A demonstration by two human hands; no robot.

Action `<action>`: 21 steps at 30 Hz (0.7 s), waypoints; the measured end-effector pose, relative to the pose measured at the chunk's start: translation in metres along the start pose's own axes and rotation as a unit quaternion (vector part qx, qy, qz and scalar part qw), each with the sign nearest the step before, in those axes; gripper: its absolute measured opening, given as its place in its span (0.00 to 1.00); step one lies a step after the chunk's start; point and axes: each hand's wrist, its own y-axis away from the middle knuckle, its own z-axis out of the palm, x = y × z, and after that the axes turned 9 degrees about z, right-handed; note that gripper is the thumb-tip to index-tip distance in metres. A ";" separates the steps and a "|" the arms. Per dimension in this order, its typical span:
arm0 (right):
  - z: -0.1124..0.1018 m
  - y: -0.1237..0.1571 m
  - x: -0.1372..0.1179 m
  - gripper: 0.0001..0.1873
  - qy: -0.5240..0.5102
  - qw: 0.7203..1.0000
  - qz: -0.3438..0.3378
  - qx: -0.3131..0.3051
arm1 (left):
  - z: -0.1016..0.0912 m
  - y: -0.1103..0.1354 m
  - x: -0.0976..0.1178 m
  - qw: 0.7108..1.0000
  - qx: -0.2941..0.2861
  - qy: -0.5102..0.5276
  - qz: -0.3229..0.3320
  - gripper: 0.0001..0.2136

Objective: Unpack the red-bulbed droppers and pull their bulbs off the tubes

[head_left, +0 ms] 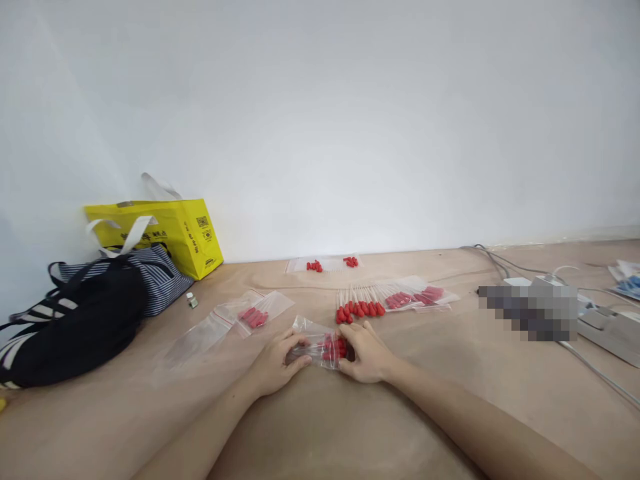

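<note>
Between my hands lies a clear zip bag (316,348) holding several red-tipped sticks, the red ends toward the right. My left hand (274,363) pinches the bag's left end between thumb and fingers. At the right end, my right hand (369,353) is closed round the bag beside the red tips, with its fingertips partly hidden. Just behind, a row of loose red-tipped sticks (361,309) lies with the red heads toward me. Bags with red pieces (415,297) adjoin that row on the right. To the left lies another clear bag with red pieces (253,317).
Near the wall lies a flat bag with two red clusters (314,267). A yellow shopping bag (200,237), a black bag (85,320) and a small bottle (192,301) stand at left. Power strips (607,327), cables and a pixelated dark object (530,313) occupy the right.
</note>
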 end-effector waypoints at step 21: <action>-0.013 0.000 0.045 0.15 -0.515 0.845 0.131 -0.065 | -0.015 0.004 -0.014 0.998 -0.029 -0.043 0.029 0.08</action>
